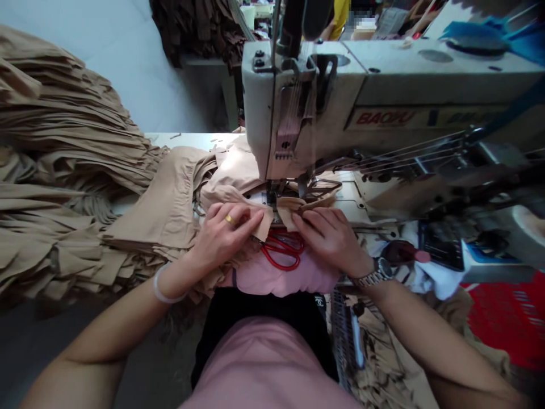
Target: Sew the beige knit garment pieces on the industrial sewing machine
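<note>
A folded beige fabric panel (238,196) lies under the presser foot (276,190) of a cream sewing machine (298,108), pressed flat by the open, ungrasping left hand (223,236) and right hand (330,238). Red-handled scissors (281,250) lie just below; a red plastic basket (506,324) sits off to the right.

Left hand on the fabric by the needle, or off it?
On: the left hand lies on the tan fabric beside the sewing machine needle area.

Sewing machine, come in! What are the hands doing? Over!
Left hand, right hand on beige fabric at the sewing machine's presser foot. Red scissors below them.
</note>
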Motion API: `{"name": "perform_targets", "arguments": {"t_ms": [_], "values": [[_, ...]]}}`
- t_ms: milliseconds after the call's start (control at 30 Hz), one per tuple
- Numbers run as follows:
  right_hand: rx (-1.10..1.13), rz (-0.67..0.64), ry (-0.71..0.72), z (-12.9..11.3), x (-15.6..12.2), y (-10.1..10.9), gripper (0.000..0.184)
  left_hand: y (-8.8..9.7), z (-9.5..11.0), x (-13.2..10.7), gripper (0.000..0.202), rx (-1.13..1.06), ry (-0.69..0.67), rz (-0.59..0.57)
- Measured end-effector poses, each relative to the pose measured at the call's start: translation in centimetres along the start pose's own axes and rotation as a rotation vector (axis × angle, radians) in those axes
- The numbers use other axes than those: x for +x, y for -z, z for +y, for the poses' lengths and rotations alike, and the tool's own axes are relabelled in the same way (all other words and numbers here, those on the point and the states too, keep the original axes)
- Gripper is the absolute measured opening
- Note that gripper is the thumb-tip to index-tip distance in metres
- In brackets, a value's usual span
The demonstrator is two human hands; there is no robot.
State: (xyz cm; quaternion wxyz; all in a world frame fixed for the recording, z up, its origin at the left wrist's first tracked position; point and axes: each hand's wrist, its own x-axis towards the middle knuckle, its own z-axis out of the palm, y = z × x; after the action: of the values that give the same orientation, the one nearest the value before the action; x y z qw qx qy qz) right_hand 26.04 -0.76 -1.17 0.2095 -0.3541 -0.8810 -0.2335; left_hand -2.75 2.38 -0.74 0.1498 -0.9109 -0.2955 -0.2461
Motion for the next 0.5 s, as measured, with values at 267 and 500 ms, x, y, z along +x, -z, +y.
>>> {"name": "perform_targets", "arguments": {"t_ms": [267, 500], "values": [[0.136, -0.072, -0.062, -1.8, 0.5, -0.8, 0.039, 0.1, 1.6, 0.5, 0.039, -0.067, 0.044, -0.106], [0.07, -0.014, -0.118, -3.0, 1.7, -1.0, 0.034, -0.2, 2.7, 1.1, 0.039, 0.007, 0.055, -0.155]]}}
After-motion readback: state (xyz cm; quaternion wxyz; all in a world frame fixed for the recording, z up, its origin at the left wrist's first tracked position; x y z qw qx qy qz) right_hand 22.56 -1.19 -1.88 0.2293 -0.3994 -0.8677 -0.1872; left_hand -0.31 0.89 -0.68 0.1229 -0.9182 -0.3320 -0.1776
